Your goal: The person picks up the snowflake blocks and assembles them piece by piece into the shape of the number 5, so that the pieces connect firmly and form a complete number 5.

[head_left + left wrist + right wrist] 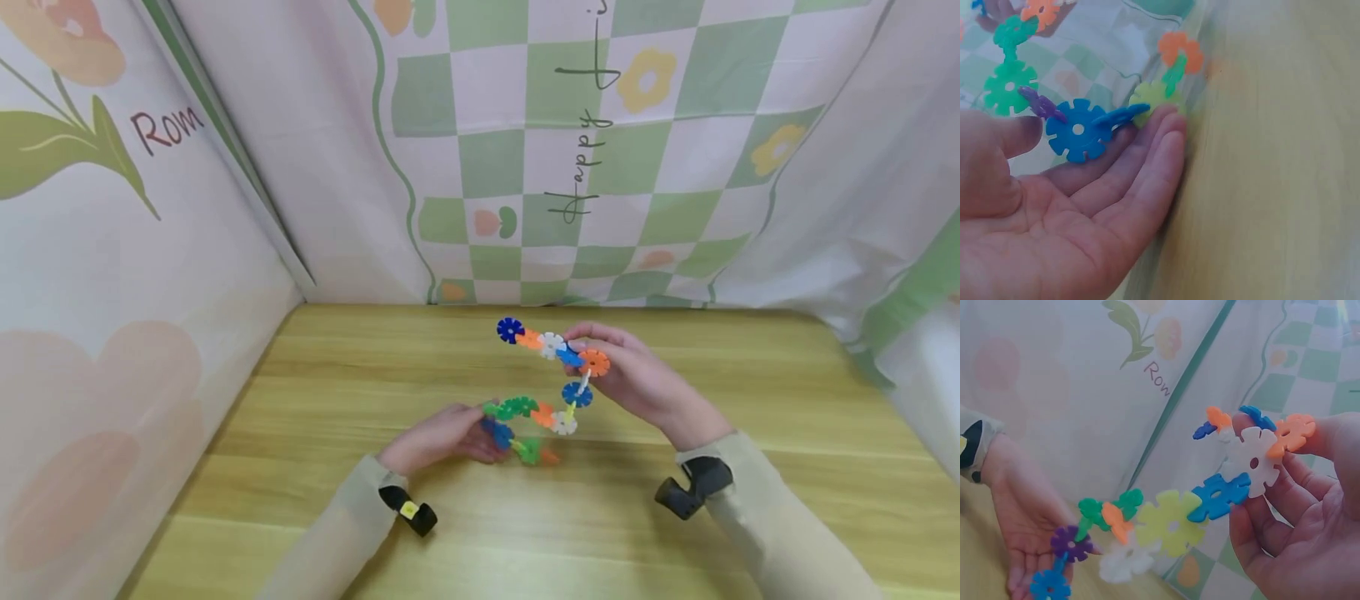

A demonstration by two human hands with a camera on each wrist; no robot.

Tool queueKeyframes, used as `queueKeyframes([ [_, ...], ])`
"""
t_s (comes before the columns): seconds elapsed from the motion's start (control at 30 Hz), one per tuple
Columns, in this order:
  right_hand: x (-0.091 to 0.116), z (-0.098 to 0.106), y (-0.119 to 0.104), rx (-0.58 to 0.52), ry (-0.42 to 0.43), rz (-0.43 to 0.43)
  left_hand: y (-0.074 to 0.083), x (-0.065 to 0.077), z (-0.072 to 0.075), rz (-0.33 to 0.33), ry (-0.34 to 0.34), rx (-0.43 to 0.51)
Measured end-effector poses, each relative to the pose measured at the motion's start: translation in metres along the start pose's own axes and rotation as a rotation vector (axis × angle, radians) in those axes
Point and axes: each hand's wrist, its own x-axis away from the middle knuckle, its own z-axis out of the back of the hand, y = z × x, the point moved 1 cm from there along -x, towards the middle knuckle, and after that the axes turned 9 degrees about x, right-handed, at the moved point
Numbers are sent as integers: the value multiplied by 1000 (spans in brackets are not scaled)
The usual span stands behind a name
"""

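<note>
A zigzag chain of notched plastic snowflake discs (pixel 577 394) hangs between both hands above the table, in blue, orange, white, green, yellow and purple. The right hand (pixel 633 379) pinches its upper part around a blue disc and an orange disc (pixel 1294 432). Beside those discs is a white disc (pixel 1252 461). The left hand (pixel 453 435) is turned palm up in the left wrist view, with nearly straight fingers beneath a blue disc (pixel 1079 130). Its thumb lies near a purple disc (pixel 1041 103). Past the fingertips, the loose end runs through a yellow disc (pixel 1155 102) to an orange one (pixel 1180 52).
The wood-grain table (pixel 330 358) lies beneath both hands. A checked, printed cloth (pixel 487 167) hangs at the back, and a flower-printed cloth wall (pixel 217 275) stands on the left. Black wrist-worn devices sit on the left wrist (pixel 408 510) and right wrist (pixel 693 487).
</note>
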Motion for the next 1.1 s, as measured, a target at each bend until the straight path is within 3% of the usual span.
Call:
queueKeyframes([
  [0.13, -2, 2, 2, -29, -4, 4, 1, 3, 0, -1, 17, -69],
  [0.27, -3, 0, 4, -46, -31, 33, 4, 2, 5, -70, 161, -173],
  [0.43, -5, -3, 5, -24, -2, 65, 18, 4, 8, -258, 378, -292],
  [0.6, -6, -14, 5, 38, 140, 101, 41, 11, -10, -499, 478, -324],
  [0.73, -8, -26, 3, 196, 254, 150, 57, 16, -33, -661, 494, -287],
  [0.87, -11, -39, 0, 377, 325, 231, 67, 20, -47, -782, 488, -278],
  [1.1, -13, -53, -2, 662, 322, 332, 73, 23, -48, -862, 554, -292],
])
